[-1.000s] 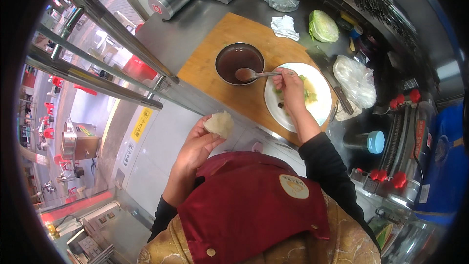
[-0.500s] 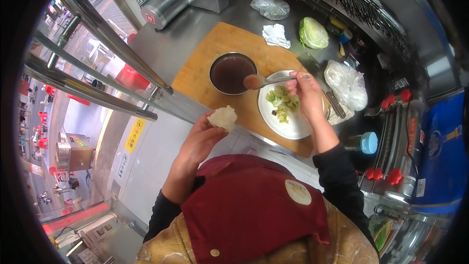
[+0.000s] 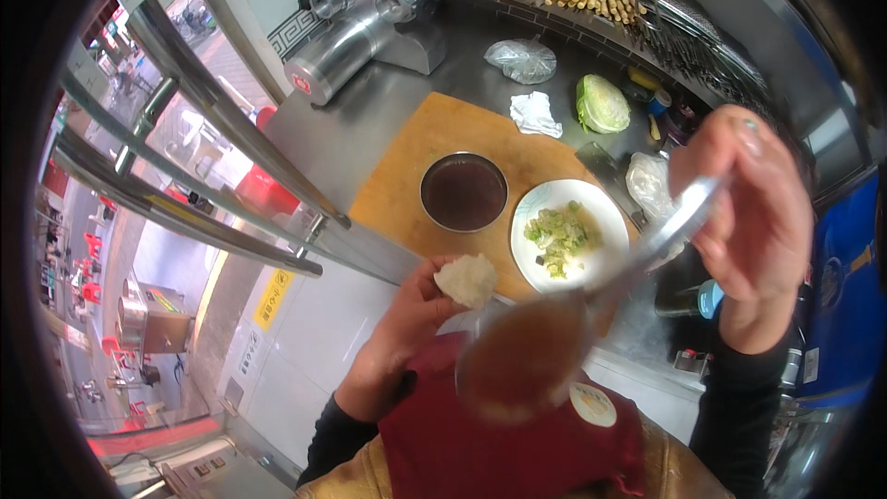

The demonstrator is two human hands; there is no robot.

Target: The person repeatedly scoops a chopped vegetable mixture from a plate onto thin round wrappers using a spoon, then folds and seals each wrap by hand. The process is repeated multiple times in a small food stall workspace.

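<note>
My right hand (image 3: pixel 753 217) is raised close to the camera, fingers closed round the handle of a metal spoon (image 3: pixel 527 356). Brownish liquid fills the spoon's bowl, which looks large and blurred. Lower and to the left, my left hand (image 3: pixel 402 319) pinches a torn piece of pale flatbread (image 3: pixel 467 280). Beyond the hands, a round bowl of dark reddish-brown soup (image 3: pixel 464 191) rests on the wooden cutting board (image 3: pixel 402 180). Beside it sits a white plate (image 3: pixel 528 212) with chopped green vegetables (image 3: pixel 565 236); the raised spoon hides its near right edge.
A cleaver (image 3: pixel 602 168) lies right of the plate, near a clear plastic bag (image 3: pixel 649 183). Farther back are half a cabbage (image 3: pixel 602 103), a crumpled white cloth (image 3: pixel 534 115), another plastic bag (image 3: pixel 522 61) and a steel machine (image 3: pixel 356 42). Metal rails (image 3: pixel 222 120) run along the left.
My right hand has lifted the spoon from above the soup bowl and plate, up and towards the camera. The left hand keeps hold of the flatbread. The whole view has shifted slightly.
</note>
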